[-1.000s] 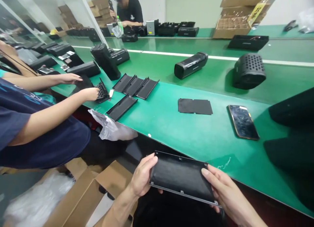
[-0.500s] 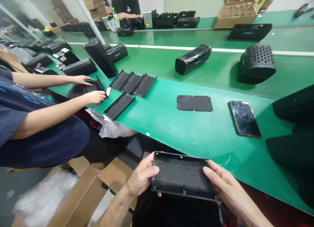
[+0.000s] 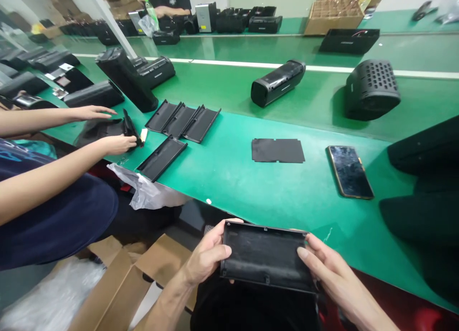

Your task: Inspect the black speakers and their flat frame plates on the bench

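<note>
A black rectangular plastic panel (image 3: 267,257) with raised edges and small tabs is held over my lap, its hollow side facing me. My left hand (image 3: 210,257) grips its left end, thumb on the inner face and fingers behind. At the right end my right hand (image 3: 324,261) holds it the same way, its fingers partly hidden by the panel. Beyond, on the green table, lies a flat black sheet (image 3: 278,150) with small notches. Several similar black panels (image 3: 202,123) rest farther left, some overlapping.
A phone (image 3: 349,172) lies at the right, near large dark objects (image 3: 423,154). Black speaker-like housings (image 3: 278,82) stand on the green surface. At the left, a co-worker's hands (image 3: 120,144) handle a black part. An open cardboard box (image 3: 118,285) sits below, beside a plastic bag (image 3: 147,190).
The camera view has shifted slightly, so the table's contents appear farther left. Both my hands keep hold of the panel, which is tilted slightly differently. The co-worker's upper hand has lifted off the black part.
</note>
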A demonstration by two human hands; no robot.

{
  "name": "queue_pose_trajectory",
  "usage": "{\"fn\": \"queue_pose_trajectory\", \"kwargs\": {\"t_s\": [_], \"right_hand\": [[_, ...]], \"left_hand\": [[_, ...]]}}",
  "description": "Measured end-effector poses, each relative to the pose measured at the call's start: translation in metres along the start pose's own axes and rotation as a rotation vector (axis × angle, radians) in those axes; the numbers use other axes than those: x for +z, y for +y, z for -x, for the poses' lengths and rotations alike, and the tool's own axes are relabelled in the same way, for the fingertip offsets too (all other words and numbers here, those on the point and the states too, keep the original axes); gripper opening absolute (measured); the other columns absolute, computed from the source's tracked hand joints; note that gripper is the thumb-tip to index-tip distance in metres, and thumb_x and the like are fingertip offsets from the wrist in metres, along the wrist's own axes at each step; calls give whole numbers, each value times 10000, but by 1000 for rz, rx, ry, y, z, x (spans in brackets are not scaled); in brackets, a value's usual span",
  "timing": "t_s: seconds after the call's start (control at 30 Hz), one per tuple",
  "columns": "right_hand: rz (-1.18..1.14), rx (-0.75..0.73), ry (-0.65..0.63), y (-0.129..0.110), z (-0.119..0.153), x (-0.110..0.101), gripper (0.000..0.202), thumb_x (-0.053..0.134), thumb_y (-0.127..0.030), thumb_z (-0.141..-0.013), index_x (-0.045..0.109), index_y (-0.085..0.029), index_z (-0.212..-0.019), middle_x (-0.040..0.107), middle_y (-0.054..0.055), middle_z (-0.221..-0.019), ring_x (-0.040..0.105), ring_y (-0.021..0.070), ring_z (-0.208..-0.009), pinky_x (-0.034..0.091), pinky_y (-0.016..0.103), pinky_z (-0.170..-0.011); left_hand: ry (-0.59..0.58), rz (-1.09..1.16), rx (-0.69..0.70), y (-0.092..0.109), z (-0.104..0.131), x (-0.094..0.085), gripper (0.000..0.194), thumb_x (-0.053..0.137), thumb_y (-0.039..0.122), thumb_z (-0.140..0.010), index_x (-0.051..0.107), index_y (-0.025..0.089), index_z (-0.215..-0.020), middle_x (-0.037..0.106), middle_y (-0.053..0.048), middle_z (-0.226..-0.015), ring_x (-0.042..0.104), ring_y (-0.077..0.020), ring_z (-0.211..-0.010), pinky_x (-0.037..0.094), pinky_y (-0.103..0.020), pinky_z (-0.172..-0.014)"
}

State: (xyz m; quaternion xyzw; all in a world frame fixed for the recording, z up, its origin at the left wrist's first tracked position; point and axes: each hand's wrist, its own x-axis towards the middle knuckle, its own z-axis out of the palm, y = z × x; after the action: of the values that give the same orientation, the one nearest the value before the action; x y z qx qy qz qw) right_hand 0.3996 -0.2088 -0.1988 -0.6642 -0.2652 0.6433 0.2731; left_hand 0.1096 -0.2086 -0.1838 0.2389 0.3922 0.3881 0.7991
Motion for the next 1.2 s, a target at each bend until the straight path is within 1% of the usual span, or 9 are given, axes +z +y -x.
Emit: {"fn": "queue_pose_trajectory", "kwargs": {"t_s": [0.07,0.23,0.4,0.67,0.87,0.93,1.03,1.1,1.2], "right_hand": [[-4,0,7,2,-1,-1,1032,762,-662,-817,367,-184,-1641,344,139,-1685,284,316,-1565,286,418,-1269],[-14,-13,29,5,-5,-2,1066,767,-658,-810,332,-170,-1652,335,158,-1685,285,305,-1569,274,417,-1267],[42,1,21,4,-6,-7,962,776,-639,-815,420,-243,-1617,395,152,-1668,357,343,-1535,365,447,-1227],[38,-10,-34,-4,-6,-11,933,804,-643,-798,477,-243,-1576,415,156,-1664,387,355,-1529,434,459,-1191],[38,-27,17,-10,-4,-5,963,836,-631,-764,488,-237,-1570,460,175,-1640,402,371,-1527,409,489,-1208],[42,-21,30,-11,-4,-4,961,836,-626,-762,486,-247,-1573,480,179,-1627,423,370,-1518,399,506,-1211],[39,-22,33,-11,-2,-6,910,835,-607,-766,517,-271,-1550,589,170,-1541,527,365,-1447,461,506,-1162],[39,-30,15,-14,0,-7,844,835,-600,-773,570,-267,-1502,706,153,-1387,647,360,-1305,555,467,-1054],[57,-58,-103,-22,5,-6,717,802,-600,-827,623,-258,-1432,778,78,-1073,732,287,-997,615,352,-835]], "left_hand": [[-11,10,-5,-3,-2,-1,638,740,315,-818,529,226,-1413,686,-102,-1105,673,-152,-566,561,-252,-446],[1,-8,1,-6,-6,-1,638,733,320,-835,511,213,-1423,683,-99,-1090,672,-139,-560,575,-238,-449],[28,-26,30,-7,-9,4,612,716,330,-839,534,195,-1408,688,-85,-1032,653,-127,-543,557,-216,-428],[39,-2,20,-8,-10,5,600,683,286,-857,532,211,-1433,690,-61,-962,635,-125,-523,544,-219,-428],[16,6,25,-11,-11,0,588,682,304,-876,531,214,-1437,697,-74,-1023,632,-125,-545,535,-224,-448],[17,10,41,-11,-10,-1,568,683,291,-879,549,213,-1425,704,-81,-1063,656,-136,-617,552,-230,-516],[-2,1,102,-8,-9,-1,569,708,270,-861,579,193,-1409,710,-103,-1163,708,-221,-933,590,-300,-789],[-35,-19,136,-6,-7,-1,599,729,279,-850,575,190,-1421,699,-115,-1243,667,-277,-1129,549,-344,-928],[-70,-81,149,-1,-5,-1,647,747,281,-843,544,208,-1453,687,-108,-1285,643,-278,-1159,511,-349,-955]]}}
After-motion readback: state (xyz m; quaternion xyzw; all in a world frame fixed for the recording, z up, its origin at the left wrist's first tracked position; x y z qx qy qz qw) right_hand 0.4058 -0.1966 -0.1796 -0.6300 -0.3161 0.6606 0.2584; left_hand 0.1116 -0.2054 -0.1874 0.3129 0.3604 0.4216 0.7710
